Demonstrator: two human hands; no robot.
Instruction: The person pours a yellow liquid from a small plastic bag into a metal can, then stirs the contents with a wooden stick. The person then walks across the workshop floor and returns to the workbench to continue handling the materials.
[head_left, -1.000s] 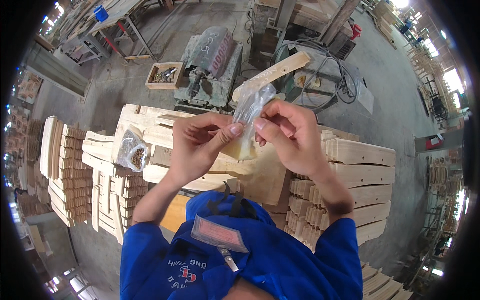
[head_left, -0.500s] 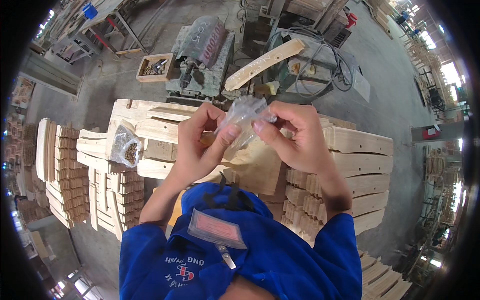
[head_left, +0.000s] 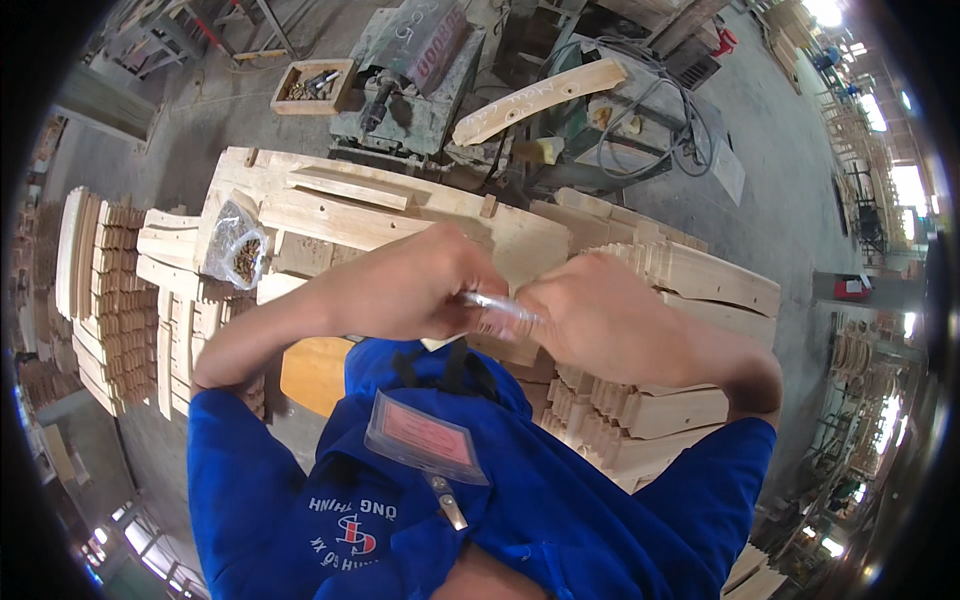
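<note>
A small clear plastic bag (head_left: 508, 311) is stretched between my two hands in front of my chest. My left hand (head_left: 432, 287) grips one side of it with bent fingers, and my right hand (head_left: 603, 312) pinches the other side. The knuckles face up and hide most of the bag, so I cannot see what it contains. Below lie pale wooden boards (head_left: 340, 216) on a stacked work surface. To the left on them sits an opened clear bag (head_left: 245, 258) of small brownish pieces.
Stacked curved wooden parts (head_left: 700, 320) rise at the right, with more stacks (head_left: 110, 260) at the left. Beyond stand a machine (head_left: 410, 85), a small wooden box (head_left: 345, 90) of metal bits, a marked curved board (head_left: 540, 103) and coiled cable (head_left: 690, 120).
Both hands have come lower and nearer my body, and turned with knuckles up and elbows out. The bag, held higher and bunched before, is now pulled taut between them.
</note>
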